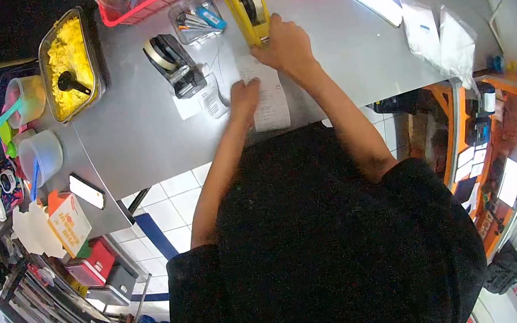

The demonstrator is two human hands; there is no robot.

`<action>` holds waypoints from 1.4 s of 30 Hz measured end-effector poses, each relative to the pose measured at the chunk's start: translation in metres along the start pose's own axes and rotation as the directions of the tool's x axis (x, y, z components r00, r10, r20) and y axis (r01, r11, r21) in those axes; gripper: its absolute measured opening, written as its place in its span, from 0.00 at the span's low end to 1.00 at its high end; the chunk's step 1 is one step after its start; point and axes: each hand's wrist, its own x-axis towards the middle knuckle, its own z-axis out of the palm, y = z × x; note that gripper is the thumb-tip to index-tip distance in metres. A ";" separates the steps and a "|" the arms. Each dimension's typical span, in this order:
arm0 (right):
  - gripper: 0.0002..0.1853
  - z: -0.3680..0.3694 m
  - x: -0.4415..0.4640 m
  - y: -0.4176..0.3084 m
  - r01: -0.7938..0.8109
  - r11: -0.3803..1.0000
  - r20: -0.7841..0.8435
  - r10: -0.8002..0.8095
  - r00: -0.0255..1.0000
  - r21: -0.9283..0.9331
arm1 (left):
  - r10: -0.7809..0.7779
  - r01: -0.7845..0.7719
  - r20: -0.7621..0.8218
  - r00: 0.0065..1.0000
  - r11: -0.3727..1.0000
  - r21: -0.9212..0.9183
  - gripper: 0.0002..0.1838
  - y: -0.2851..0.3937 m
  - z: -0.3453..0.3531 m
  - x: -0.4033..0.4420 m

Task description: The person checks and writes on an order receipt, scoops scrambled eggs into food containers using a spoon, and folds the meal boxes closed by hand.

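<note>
On the steel counter lies a long printed paper slip (pixel 270 102). My left hand (pixel 245 98) rests at the slip's left edge, its fingers closed, and whether they pinch the paper is too small to tell. Beyond the slip stands a yellow tape dispenser (pixel 247 8) with a roll in it. My right hand (pixel 285 44) is at the dispenser's near end, fingers bent together; what they hold, if anything, is hidden. A black tape dispenser (pixel 174 65) stands to the left, with a crumpled receipt (pixel 211 98) beside it.
A clear box of pens (pixel 197 18) and a red basket (pixel 149 6) are at the back. Yellow food fills a tray (pixel 94 59) at left, near plastic tubs (pixel 41 157). On the right lie a lit phone (pixel 377 2) and clear plastic bags (pixel 441 39).
</note>
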 end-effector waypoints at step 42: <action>0.14 0.104 -0.206 -0.396 0.534 0.843 0.245 -0.531 0.811 0.060 | 0.502 -0.594 -0.853 -0.143 0.646 0.480 0.17 0.026 -0.673 -0.332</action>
